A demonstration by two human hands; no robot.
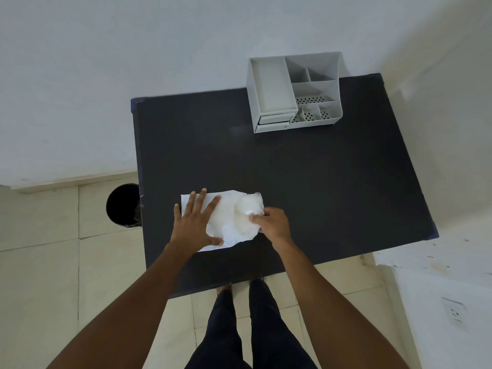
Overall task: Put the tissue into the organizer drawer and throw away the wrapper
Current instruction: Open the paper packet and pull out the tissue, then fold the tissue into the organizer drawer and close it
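Observation:
A white tissue pack [226,209] lies on the near left part of the black table [319,182]. Its right end is covered by a crumpled, translucent wrapper [249,214]. My left hand [195,222] lies flat on the pack's left half, fingers spread. My right hand [271,225] pinches the wrapper at the pack's right end. The white organizer [294,91] stands at the far right of the table, with small drawers [273,122] at its front left; they look pushed in.
A black round bin [122,206] stands on the tiled floor beside the table's left edge. White walls rise behind and to the right. My legs are under the table's near edge. A wall socket [454,312] is at lower right.

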